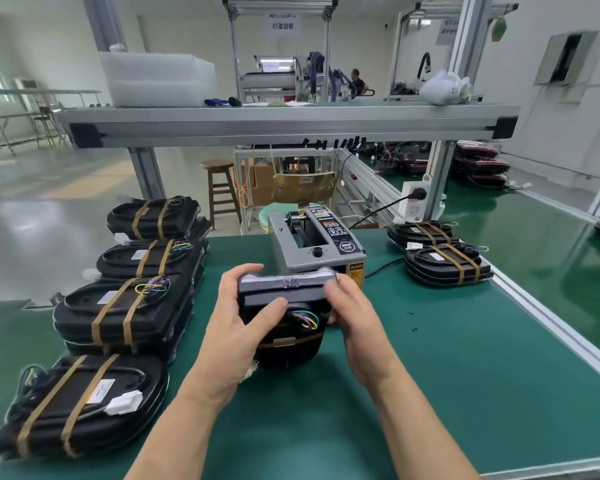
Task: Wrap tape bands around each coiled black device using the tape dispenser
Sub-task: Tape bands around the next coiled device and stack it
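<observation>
A black device with coloured wires and one brown tape band low on it is held upright above the green mat, just in front of the grey tape dispenser. My left hand grips its left side, thumb across the face. My right hand grips its right edge, fingers curled round the top corner. Several banded black devices lie in stacks at the left, and two more sit at the right.
The green mat covers the bench, with an aluminium rail along its right edge. An overhead shelf beam crosses above the dispenser. A power strip and cable stand behind it. A wooden stool is beyond the bench.
</observation>
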A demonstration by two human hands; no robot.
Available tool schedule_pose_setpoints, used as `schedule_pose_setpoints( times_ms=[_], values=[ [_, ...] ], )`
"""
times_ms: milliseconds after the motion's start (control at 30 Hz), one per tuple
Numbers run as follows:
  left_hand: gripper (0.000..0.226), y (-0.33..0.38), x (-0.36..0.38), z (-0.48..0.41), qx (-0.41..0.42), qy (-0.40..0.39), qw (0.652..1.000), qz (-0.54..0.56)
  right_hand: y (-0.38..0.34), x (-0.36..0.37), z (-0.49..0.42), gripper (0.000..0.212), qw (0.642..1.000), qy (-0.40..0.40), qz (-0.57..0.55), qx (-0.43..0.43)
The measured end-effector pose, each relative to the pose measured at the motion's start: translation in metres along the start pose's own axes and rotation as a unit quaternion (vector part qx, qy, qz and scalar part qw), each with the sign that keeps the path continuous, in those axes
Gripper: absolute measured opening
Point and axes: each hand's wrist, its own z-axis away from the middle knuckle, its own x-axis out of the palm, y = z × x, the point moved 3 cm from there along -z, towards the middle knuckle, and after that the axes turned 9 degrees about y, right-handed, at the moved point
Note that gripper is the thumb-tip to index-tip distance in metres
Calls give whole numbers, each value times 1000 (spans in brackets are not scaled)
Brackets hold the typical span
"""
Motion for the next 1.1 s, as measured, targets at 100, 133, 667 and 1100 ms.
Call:
schedule_pose_setpoints(
  times_ms=[100,133,667,1100],
  values=[
    [48,-4,-12,3,-9,23,1000,18,4,-21,-6,24,985,153,-66,50],
    [47,-7,-17,3,-13,35,999,25,5,-30,-8,18,974,208,-53,69],
    [34,-16,-27,3,20,69,995,63,25,-9,-36,10,926,326,57,179],
    [31,-14,-22,4,42,102,992,55,29,-2,-42,9,903,371,53,209]
  ],
)
